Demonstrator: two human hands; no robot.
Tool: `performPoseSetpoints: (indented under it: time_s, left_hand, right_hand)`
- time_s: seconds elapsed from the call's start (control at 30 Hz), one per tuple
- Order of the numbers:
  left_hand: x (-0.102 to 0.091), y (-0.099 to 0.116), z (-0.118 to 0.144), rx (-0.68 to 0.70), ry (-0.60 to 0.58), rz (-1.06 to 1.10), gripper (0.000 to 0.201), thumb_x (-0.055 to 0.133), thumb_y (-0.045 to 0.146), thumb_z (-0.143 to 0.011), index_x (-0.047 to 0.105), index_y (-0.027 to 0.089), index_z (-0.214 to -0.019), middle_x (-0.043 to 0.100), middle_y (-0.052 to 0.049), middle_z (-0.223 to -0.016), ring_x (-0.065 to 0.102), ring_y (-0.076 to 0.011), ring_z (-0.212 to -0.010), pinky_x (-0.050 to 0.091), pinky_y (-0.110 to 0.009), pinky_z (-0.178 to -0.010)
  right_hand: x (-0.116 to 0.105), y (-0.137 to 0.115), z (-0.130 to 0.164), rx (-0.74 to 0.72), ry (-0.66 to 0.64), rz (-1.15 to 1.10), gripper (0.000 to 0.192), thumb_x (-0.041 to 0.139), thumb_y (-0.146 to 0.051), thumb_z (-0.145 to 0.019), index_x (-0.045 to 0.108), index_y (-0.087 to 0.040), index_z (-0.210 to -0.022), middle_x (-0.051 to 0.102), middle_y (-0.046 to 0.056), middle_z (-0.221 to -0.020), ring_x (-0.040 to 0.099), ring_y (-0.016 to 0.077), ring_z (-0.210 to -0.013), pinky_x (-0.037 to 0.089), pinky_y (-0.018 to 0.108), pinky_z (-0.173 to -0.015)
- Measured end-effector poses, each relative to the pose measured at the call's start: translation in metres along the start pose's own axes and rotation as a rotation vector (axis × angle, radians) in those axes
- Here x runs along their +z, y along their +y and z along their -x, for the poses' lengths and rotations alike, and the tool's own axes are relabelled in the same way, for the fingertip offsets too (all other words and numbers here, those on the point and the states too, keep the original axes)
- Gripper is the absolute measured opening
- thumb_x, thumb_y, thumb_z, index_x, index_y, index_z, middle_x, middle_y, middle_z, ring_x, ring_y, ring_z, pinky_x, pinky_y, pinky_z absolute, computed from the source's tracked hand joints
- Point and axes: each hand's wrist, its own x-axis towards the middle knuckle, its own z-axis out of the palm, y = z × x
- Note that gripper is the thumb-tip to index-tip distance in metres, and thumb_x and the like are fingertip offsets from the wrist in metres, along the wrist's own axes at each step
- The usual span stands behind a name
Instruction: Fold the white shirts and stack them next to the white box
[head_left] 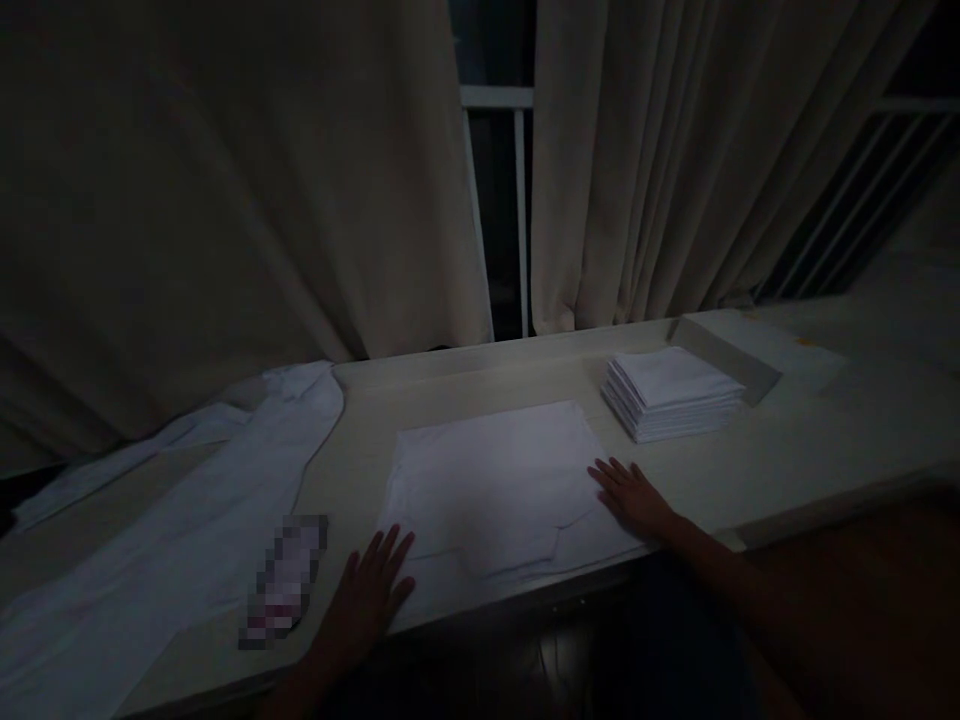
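Note:
A white cloth, perhaps a garment, lies spread flat on the table in front of me, with a folded-over layer along its near side. My left hand rests at its near left edge, fingers spread. On the right edge lies my right hand, also flat with fingers apart. Neither hand grips anything. To the right, beyond my right hand, stands a neat stack of folded white cloths.
More white cloth is laid loosely along the left of the table. A blurred-out phone-like object lies left of my left hand. Flat sheets lie at the far right. Beige curtains hang behind; the room is dim.

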Motion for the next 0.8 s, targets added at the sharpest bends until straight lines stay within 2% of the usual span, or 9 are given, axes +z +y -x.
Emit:
performPoseSetpoints:
  time_s: [0.07, 0.13, 0.23, 0.3, 0.37, 0.43, 0.5, 0.57, 0.8]
  left_hand:
    - [0.008, 0.006, 0.016, 0.010, 0.041, -0.004, 0.063, 0.034, 0.054, -0.093, 0.018, 0.033, -0.150, 0.018, -0.003, -0.159, 0.016, -0.0288, -0.145, 0.019, -0.055, -0.113]
    - [0.007, 0.016, 0.022, 0.018, 0.063, 0.018, 0.066, 0.035, 0.056, -0.092, 0.016, 0.033, -0.151, 0.017, -0.004, -0.159, 0.015, -0.0289, -0.146, 0.017, -0.054, -0.114]
    - [-0.002, 0.023, 0.028, 0.035, 0.071, 0.072, 0.074, 0.040, 0.060, -0.089, 0.013, 0.031, -0.152, 0.016, -0.006, -0.159, 0.013, -0.0296, -0.146, 0.014, -0.054, -0.115]
    - [-0.008, 0.023, 0.034, 0.063, 0.057, 0.104, 0.084, 0.046, 0.063, -0.084, 0.012, 0.028, -0.152, 0.014, -0.008, -0.159, 0.012, -0.0306, -0.146, 0.011, -0.054, -0.116]
    - [-0.013, 0.024, 0.044, 0.094, 0.019, 0.119, 0.091, 0.054, 0.057, -0.080, 0.009, 0.026, -0.152, 0.011, -0.009, -0.160, 0.009, -0.0306, -0.146, 0.008, -0.054, -0.116]
    - [-0.014, 0.026, 0.055, 0.099, -0.016, 0.112, 0.091, 0.056, 0.040, -0.080, 0.003, 0.024, -0.153, 0.009, -0.009, -0.160, 0.006, -0.0275, -0.147, 0.006, -0.052, -0.117]
    - [-0.013, 0.027, 0.063, 0.082, -0.026, 0.106, 0.092, 0.050, 0.018, -0.077, -0.003, 0.022, -0.152, 0.009, -0.008, -0.160, 0.005, -0.0223, -0.147, 0.005, -0.048, -0.119]
    - [-0.010, 0.028, 0.070, 0.064, -0.015, 0.118, 0.094, 0.044, 0.007, -0.073, -0.004, 0.022, -0.152, 0.011, -0.007, -0.160, 0.008, -0.0187, -0.147, 0.007, -0.046, -0.119]
    - [-0.006, 0.030, 0.087, 0.059, 0.014, 0.225, 0.093, 0.043, 0.003, -0.070, 0.007, 0.029, -0.152, 0.018, -0.002, -0.159, 0.016, -0.0211, -0.146, 0.016, -0.049, -0.119]
  right_hand:
    - [0.000, -0.003, 0.016, -0.036, -0.020, -0.004, 0.053, 0.028, -0.044, -0.100, 0.024, -0.030, -0.151, 0.025, 0.005, -0.156, 0.017, 0.0278, -0.144, 0.013, 0.058, -0.113]
    - [-0.001, -0.010, 0.035, -0.084, -0.094, -0.030, 0.061, 0.035, -0.050, -0.097, 0.017, -0.030, -0.153, 0.021, 0.006, -0.157, 0.016, 0.0274, -0.145, 0.013, 0.054, -0.115]
    - [-0.002, -0.016, 0.062, -0.129, -0.195, -0.032, 0.090, 0.053, -0.059, -0.085, 0.005, -0.026, -0.154, 0.014, 0.010, -0.158, 0.011, 0.0310, -0.145, 0.012, 0.054, -0.115]
    - [-0.001, -0.017, 0.075, -0.148, -0.204, -0.001, 0.103, 0.063, -0.055, -0.077, 0.001, -0.024, -0.154, 0.011, 0.012, -0.158, 0.008, 0.0329, -0.145, 0.010, 0.056, -0.114]
    - [0.001, -0.017, 0.082, -0.152, -0.168, 0.027, 0.100, 0.063, -0.041, -0.078, 0.001, -0.024, -0.154, 0.012, 0.012, -0.158, 0.010, 0.0319, -0.145, 0.012, 0.056, -0.114]
    - [0.003, -0.017, 0.086, -0.139, -0.110, 0.046, 0.092, 0.057, -0.027, -0.079, 0.004, -0.026, -0.154, 0.017, 0.010, -0.157, 0.015, 0.0301, -0.144, 0.017, 0.054, -0.114]
    - [0.003, -0.018, 0.089, -0.125, -0.059, 0.055, 0.087, 0.052, -0.018, -0.079, 0.009, -0.027, -0.154, 0.022, 0.008, -0.156, 0.021, 0.0292, -0.143, 0.023, 0.051, -0.113]
    - [0.004, -0.018, 0.092, -0.120, -0.036, 0.055, 0.084, 0.048, -0.014, -0.078, 0.014, -0.029, -0.153, 0.026, 0.006, -0.155, 0.026, 0.0285, -0.141, 0.028, 0.050, -0.112]
    - [0.006, -0.011, 0.102, -0.110, -0.012, 0.024, 0.081, 0.041, -0.008, -0.070, 0.034, -0.029, -0.148, 0.034, 0.001, -0.152, 0.031, 0.0249, -0.140, 0.032, 0.047, -0.111]
